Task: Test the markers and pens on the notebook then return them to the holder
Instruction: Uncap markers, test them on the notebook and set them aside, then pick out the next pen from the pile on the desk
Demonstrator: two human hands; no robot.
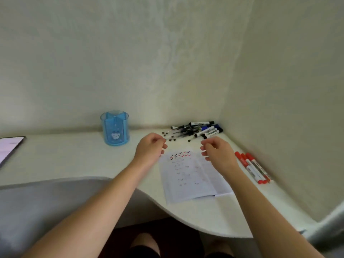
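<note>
Head view, from the left edge of the white desk (65, 161): a phone (9, 148) lies flat with its screen lit, half out of sight. Further along, near the back wall (167, 62), the blue holder (115, 128) stands upright, well apart from the pens.

Next comes the left hand (150, 148), hovering just over the desk at the top left corner of the notebook. Its fingers are curled loosely downward, thumb and forefinger close together. A few small dark caps (170, 139) are scattered on the desk right at its fingertips, and from where I stand I cannot tell whether it pinches one of them or is only near them.

The notebook (189, 175) lies open and flat between the two forearms, reaching toward the desk's curved front edge. Rows of black and red tick marks (179, 155) run along the top of its left page, with fainter marks lower down.

Behind it, pushed into the corner against the back wall, is the pile of pens and markers (197, 130), all lying down: thin pens on the left, thicker markers with black and blue caps on the right.

The right hand (217, 151) hangs above the top of the notebook's right page, just in front of that pile, fingers slackly bent, with nothing in them that I can see.

Past it, by the side wall, three red markers (253, 167) lie side by side, touching one another, clear of the notebook.
</note>
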